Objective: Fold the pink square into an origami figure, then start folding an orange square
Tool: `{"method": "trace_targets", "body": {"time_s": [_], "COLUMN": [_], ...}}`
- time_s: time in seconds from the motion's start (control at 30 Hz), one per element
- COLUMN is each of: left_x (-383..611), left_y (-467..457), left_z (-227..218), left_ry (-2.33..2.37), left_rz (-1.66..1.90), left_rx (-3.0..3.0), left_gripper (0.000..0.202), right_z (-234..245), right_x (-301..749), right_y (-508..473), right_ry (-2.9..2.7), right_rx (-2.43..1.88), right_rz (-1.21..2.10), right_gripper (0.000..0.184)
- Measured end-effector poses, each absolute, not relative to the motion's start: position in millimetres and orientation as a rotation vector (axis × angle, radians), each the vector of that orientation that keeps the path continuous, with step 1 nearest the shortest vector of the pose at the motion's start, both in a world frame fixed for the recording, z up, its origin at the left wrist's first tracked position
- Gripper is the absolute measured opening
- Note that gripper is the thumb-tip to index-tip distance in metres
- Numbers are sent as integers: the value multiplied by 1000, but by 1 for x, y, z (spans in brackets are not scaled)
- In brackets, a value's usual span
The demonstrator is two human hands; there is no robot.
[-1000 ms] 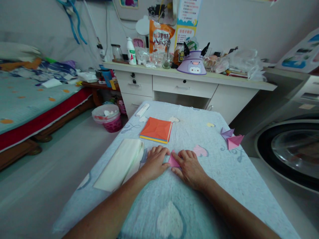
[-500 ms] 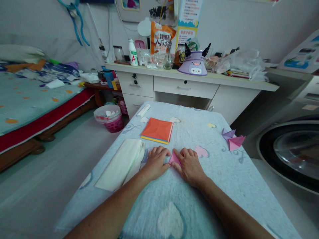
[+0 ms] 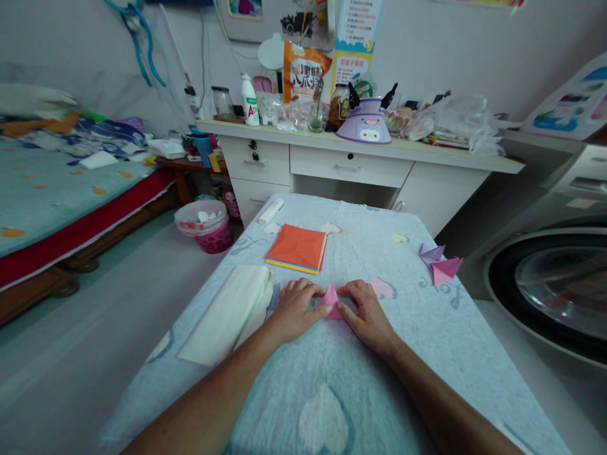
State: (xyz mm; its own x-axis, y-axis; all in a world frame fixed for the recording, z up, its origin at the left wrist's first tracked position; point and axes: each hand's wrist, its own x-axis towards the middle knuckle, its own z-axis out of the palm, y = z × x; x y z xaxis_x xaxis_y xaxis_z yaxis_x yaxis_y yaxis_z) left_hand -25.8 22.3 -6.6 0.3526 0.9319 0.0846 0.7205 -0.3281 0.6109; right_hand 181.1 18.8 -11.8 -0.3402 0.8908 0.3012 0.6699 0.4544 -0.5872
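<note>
Since a moment ago, my right hand [image 3: 367,316] has drawn aside, baring the pink paper [image 3: 332,304], which now rises to a narrow peak between my fingers; my left hand [image 3: 296,309] flanks it, both half open, thumbs resting on it without pinching, so a fresh crease is probably being shaped

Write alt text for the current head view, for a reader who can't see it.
The left hand and right hand touch a small folded pink paper on a cloth-covered table. Beyond them lies an orange-topped stack; a purple piece and a pink piece sit near the table's right edge. Behind stands a cluttered white desk.
</note>
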Motion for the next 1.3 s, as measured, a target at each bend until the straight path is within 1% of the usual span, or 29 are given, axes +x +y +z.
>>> {"method": "trace_targets", "body": {"time_s": [0.13,0.27,0.33,0.47,0.53,0.83,0.93,1.07,1.2,1.3], "left_x": [-24,-19,-18,-16,-16,-17,-16,-14,-12,-10], "left_y": [25,25,23,22,22,21,19,18,18,17], "left_z": [-6,-8,-8,-8,-9,-7,-3,-1,-3,-3], "left_ry": [1416,1496,1508,1511,1502,1439,1376,1284,1261,1234], "left_rz": [668,704,697,666,673,713,760,829,866,839], "left_rx": [2072,2065,2070,2103,2119,2105,2105,2139,2165,2165], "left_gripper": [35,16,16,11,9,6,6,8,4,8], "right_z": [-1,6,5,-2,-5,-12,-12,-9,-9,-10], "right_x": [183,184,184,186,186,183,181,178,177,177], "right_y": [12,1,-2,-5,-4,0,0,-1,-1,0], "right_ry": [-2123,-2147,-2155,-2162,-2134,-1897,-1897,-1927,-1953,-2009], "right_rx": [-1256,-1264,-1279,-1259,-1242,-1305,-1288,-1249,-1223,-1238], "right_rz": [571,619,634,689,710,605,587,582,541,525], "right_gripper": [11,5,9,28,31,9,9,5,6,8]}}
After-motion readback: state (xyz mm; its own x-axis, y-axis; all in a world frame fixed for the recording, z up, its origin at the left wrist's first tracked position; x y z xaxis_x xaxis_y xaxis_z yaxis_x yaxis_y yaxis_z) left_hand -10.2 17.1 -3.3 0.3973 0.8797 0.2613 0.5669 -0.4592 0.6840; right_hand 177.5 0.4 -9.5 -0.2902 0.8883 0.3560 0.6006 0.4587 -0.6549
